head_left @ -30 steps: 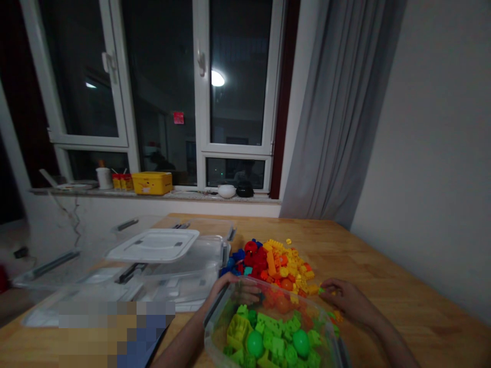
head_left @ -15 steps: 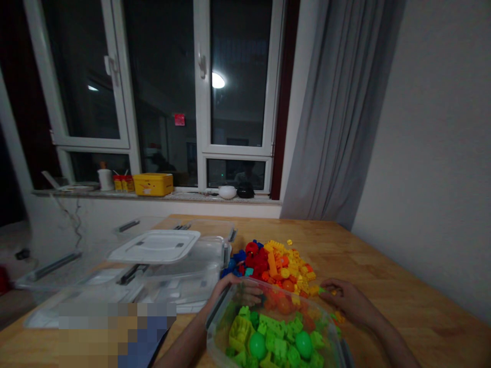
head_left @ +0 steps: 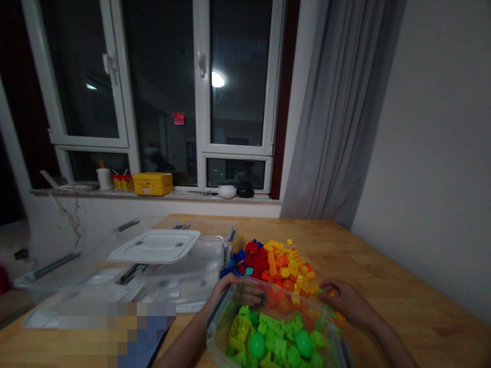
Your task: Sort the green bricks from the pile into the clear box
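Observation:
In front of me a clear plastic box [head_left: 341, 340] holds many green building blocks [head_left: 274, 327] and green toy eggs [head_left: 304, 344]. My left hand [head_left: 230, 286] is wrapped round its far left corner, fingers showing through the wall. Behind the box lies a heap of blocks: blue [head_left: 238, 256], red [head_left: 258, 263], and orange and yellow [head_left: 295, 266]. My right hand [head_left: 343, 297] is at the heap's right edge, its fingers closed around a small green block [head_left: 320, 292] at the tips. A few small pieces lie under that hand, partly hidden.
Several clear boxes [head_left: 184, 273] and a white lid [head_left: 157, 246] are stacked on the left of the wooden table [head_left: 368, 266]. A blurred-out patch [head_left: 99, 335] covers the near left. Beyond are a windowsill with a yellow box [head_left: 152, 184] and a grey curtain [head_left: 330, 117].
My right hand has shifted slightly and its fingers have curled in at the heap's edge. The left hand and the box have stayed in place.

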The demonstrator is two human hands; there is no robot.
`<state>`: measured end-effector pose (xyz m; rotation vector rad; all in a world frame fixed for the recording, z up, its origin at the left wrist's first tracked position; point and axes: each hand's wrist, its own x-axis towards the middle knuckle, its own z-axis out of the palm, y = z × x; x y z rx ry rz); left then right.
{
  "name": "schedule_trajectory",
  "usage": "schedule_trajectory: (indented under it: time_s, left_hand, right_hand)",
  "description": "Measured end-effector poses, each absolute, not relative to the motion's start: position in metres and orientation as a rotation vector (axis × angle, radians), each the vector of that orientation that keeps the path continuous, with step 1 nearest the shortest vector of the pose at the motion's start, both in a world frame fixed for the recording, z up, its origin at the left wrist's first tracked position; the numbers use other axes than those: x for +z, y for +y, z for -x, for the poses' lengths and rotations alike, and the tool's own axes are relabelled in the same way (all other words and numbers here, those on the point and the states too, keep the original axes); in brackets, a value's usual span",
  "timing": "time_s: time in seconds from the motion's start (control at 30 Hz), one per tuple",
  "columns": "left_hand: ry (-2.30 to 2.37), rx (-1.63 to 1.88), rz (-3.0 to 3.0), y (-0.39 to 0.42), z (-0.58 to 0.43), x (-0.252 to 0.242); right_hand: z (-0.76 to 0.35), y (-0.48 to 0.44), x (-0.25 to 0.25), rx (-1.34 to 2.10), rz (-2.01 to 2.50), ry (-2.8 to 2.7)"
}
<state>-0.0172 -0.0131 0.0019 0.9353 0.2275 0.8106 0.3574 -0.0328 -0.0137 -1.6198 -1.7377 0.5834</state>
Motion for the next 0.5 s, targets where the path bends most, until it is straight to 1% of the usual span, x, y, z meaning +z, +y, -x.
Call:
schedule_trajectory:
  time_s: [0.17, 0.27, 0.5]
  left_hand:
    - [0.24, 0.787, -0.937, -0.012, 0.017, 0.002]
    - [0.252, 0.801, -0.933, -0.01, 0.017, 0.0]
    - [0.184, 0.799, -0.941, -0.009, 0.016, -0.002]
  right_hand:
    - [-0.357, -0.029, -0.01, 0.576, 1.511, -1.638]
    - [-0.353, -0.03, -0.002, 0.642, 1.391, -1.516]
    - [-0.329, -0.055, 0.009, 1.161, 0.888, -1.123]
